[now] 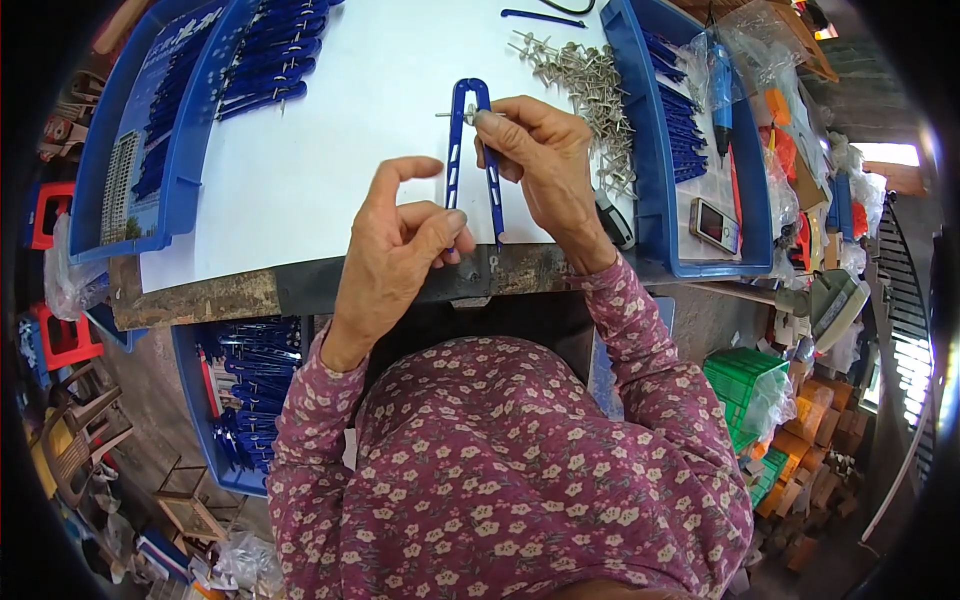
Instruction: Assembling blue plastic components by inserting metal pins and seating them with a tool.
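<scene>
Above the near edge of the table, both hands hold a dark-blue plastic strip [455, 150] bent into a narrow upside-down U, with slots along its two legs. My left hand [385, 250] closes thumb and fingers on the lower end of the left leg, its index finger raised and bent. My right hand [545, 150] pinches a small silvery metal pin [471, 114] between thumb and fingers, near the bend. The pin's thin shaft sticks out past the left leg. The right leg runs down beside the right fingertips, its lower end free.
A heap of metal pins [590, 90] lies at the right. Blue strips [275, 55] are stacked at the left. Blue trays [185, 190] flank the work; the right tray [655, 220] holds strips, a phone [714, 226] and an electric screwdriver [721, 90]. Another strip-filled bin [235, 478] stands below.
</scene>
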`<state>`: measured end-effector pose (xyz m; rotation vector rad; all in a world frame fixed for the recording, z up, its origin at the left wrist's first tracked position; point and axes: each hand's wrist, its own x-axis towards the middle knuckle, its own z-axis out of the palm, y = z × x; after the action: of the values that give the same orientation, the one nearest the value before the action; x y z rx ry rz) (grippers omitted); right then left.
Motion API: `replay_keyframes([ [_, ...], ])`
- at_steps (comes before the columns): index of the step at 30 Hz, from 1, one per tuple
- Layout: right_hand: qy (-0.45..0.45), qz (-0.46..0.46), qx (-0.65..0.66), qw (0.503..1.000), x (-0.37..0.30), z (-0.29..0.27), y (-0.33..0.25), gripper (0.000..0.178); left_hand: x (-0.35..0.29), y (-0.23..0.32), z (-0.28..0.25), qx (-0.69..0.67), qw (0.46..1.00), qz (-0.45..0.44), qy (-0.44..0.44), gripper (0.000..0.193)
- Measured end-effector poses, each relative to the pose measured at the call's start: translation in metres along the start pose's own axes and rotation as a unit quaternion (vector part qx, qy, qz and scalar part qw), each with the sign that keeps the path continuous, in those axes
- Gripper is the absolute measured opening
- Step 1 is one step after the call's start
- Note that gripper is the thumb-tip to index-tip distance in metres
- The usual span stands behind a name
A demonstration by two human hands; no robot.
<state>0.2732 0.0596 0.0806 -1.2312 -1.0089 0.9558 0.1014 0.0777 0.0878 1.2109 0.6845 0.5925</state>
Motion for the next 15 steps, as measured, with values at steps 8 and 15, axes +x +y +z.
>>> replay_keyframes([
  [8,0.003,-0.019,-0.023,1.000,-0.007,0.019,0.000,0.017,-0.002,-0.007,0.012,0.031,0.999,0.019,0.019,0.057],
  [15,0.018,-0.105,-0.214,0.971,-0.013,-0.003,0.009,0.016,-0.011,0.023,0.002,-0.055,0.998,0.029,0.011,0.050],
])
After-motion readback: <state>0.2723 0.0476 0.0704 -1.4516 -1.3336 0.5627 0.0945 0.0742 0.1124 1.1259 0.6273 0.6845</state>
